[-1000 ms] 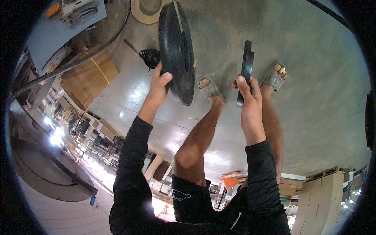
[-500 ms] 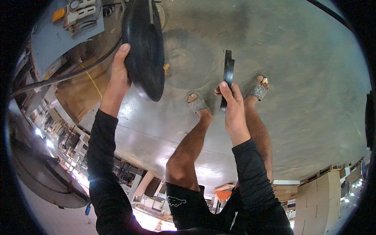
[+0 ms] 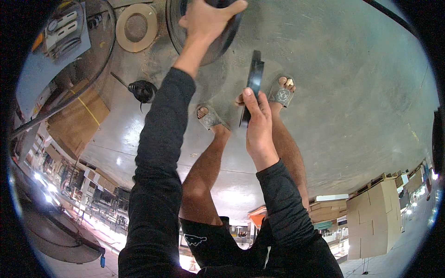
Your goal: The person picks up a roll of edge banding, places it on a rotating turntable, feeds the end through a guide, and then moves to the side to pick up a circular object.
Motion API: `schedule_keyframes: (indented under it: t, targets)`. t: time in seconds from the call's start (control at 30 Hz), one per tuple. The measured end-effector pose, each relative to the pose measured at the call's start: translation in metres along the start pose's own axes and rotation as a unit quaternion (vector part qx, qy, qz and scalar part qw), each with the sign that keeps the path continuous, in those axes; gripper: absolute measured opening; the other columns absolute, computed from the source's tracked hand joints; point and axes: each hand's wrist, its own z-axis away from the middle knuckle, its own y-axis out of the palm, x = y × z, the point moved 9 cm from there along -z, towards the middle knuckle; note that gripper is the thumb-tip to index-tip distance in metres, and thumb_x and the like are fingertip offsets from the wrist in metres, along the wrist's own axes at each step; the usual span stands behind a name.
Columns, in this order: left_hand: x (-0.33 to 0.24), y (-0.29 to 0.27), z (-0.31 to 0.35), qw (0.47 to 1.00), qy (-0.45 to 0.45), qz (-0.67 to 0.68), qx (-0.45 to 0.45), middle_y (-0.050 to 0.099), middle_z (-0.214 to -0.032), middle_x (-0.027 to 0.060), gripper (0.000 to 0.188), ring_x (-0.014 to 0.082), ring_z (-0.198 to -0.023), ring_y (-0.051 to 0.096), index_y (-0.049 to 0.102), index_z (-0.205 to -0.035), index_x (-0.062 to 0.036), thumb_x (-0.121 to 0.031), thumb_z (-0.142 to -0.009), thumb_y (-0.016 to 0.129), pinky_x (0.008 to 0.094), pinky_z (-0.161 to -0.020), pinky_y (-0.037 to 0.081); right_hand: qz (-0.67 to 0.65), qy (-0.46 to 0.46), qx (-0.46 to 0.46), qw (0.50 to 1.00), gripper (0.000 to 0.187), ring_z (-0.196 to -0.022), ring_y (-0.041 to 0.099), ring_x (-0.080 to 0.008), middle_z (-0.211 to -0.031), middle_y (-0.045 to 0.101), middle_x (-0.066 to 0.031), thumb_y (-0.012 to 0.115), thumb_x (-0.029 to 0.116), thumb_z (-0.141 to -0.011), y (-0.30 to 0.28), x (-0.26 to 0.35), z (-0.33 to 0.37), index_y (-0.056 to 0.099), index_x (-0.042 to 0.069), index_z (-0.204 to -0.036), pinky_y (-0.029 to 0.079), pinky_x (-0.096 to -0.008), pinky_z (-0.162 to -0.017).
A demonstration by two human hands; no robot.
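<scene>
At the top edge, my left hand (image 3: pixel 206 21) reaches over a black disc-shaped thing (image 3: pixel 221 39) like a wide reel. Its thumb is stretched out to the right and its fingers look spread; some fingertips are cut off by the edge or hidden. My right hand (image 3: pixel 258 113) is closed around a narrow black roll (image 3: pixel 255 76), seen nearly edge-on and upright. The thumb lies on its near side, with fingers behind it. The roll is held in the air above the floor, between my two sandalled feet.
A beige ring-shaped roll (image 3: pixel 119 30) lies on the floor at the upper left. Nearer is a small black tool (image 3: pixel 143 91) with a thin rod. A dark hose (image 3: pixel 88 85) curves past a blue-grey board (image 3: pixel 69 55) and brown cardboard (image 3: pixel 76 116). Stacked cartons (image 3: pixel 373 222) stand lower right.
My left hand has moved up and right with the black disc, turning from beside it to over it. The right hand, still holding the narrow roll, has shifted slightly left and up.
</scene>
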Motion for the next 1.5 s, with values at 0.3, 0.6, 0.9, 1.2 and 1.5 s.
schedule_keyframes:
  t: [0.3, 0.6, 0.9, 1.2, 1.5]
  targets:
    - [-0.037, 0.158, 0.025, 0.991, -0.068, -0.1, 0.057, 0.056, -0.15, 0.0355, 0.131, 0.0451, -0.141, 0.052, 0.027, -0.168, 0.0085, -0.066, -0.079, 0.087, 0.0627, -0.122, 0.026, -0.168, -0.04, -0.095, 0.98, 0.032, -0.098, 0.063, -0.0159, -0.102, 0.068, -0.0023, 0.067, 0.041, -0.112, -0.069, 0.011, -0.012, 0.064, 0.01, -0.117, 0.051, -0.0344, -0.095]
    - [0.088, 0.18, 0.114, 0.987, 0.095, -0.123, -0.038, 0.046, -0.16, 0.0292, 0.108, 0.044, -0.148, 0.042, 0.04, -0.16, 0.0115, -0.051, -0.086, 0.087, 0.0597, -0.123, 0.025, -0.149, -0.006, -0.097, 0.984, 0.038, -0.102, 0.064, -0.0164, -0.105, 0.069, -0.0034, 0.069, 0.045, -0.11, -0.06, 0.008, -0.007, 0.064, 0.008, -0.121, 0.051, -0.0342, -0.096]
    - [0.233, 0.029, 0.261, 0.969, -0.188, 0.149, 0.062, 0.044, -0.167, 0.0243, 0.089, 0.0482, -0.15, 0.044, 0.043, -0.164, -0.0051, -0.049, -0.097, 0.081, 0.0572, -0.124, 0.036, 0.141, 0.014, 0.003, 0.99, 0.042, -0.103, 0.061, -0.0155, -0.107, 0.066, -0.0025, 0.072, 0.046, -0.108, -0.037, -0.026, -0.007, 0.067, 0.008, -0.126, 0.047, -0.0325, -0.101]
    - [0.029, -0.084, 0.29, 0.889, 0.391, -0.106, 0.211, 0.059, -0.157, 0.0087, 0.069, 0.0322, -0.151, 0.051, 0.061, -0.151, -0.0111, -0.035, -0.089, 0.079, 0.0515, -0.13, 0.037, 0.485, -0.16, 0.239, 0.826, 0.048, -0.063, 0.06, -0.019, -0.069, 0.064, -0.0094, 0.088, 0.043, -0.093, 0.034, -0.049, 0.039, 0.071, 0.001, -0.11, 0.051, -0.0356, -0.067]
    - [-0.04, -0.138, 0.376, 0.887, 0.404, -0.029, 0.222, 0.073, -0.136, 0.0078, 0.045, 0.029, -0.132, 0.068, 0.073, -0.134, -0.0088, -0.029, -0.093, 0.07, 0.0471, -0.122, 0.049, 0.515, -0.146, 0.339, 0.774, 0.053, -0.077, 0.073, -0.0299, -0.087, 0.073, -0.0209, 0.089, 0.043, -0.091, -0.008, -0.02, 0.143, 0.073, 0.001, -0.118, 0.057, -0.0435, -0.077]
